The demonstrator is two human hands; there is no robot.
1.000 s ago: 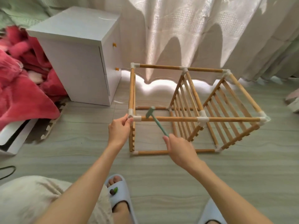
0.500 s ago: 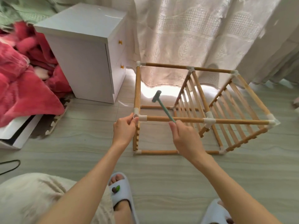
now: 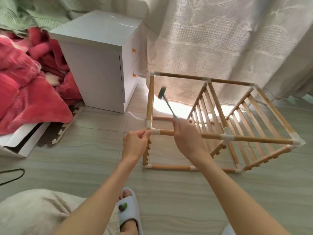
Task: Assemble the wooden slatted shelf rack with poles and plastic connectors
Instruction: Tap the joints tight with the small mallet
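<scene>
The wooden rack (image 3: 220,122) lies on its side on the floor, a box of poles joined by white plastic connectors with two slatted panels inside. My left hand (image 3: 135,145) pinches the near left corner connector (image 3: 149,130). My right hand (image 3: 188,138) grips the thin handle of a small green mallet (image 3: 162,93), whose blurred head is raised above and behind that corner, beside the left upright pole.
A white bedside cabinet (image 3: 101,61) stands left of the rack, with red blankets (image 3: 28,78) beyond it. A lace curtain (image 3: 220,39) hangs behind the rack. My slippered foot (image 3: 128,209) is on the floor near me. A dark cable (image 3: 11,175) lies at the left edge.
The mallet head has swung up and away from the corner connector as my right hand rose. My left hand stays pinching the corner. The camera has moved closer.
</scene>
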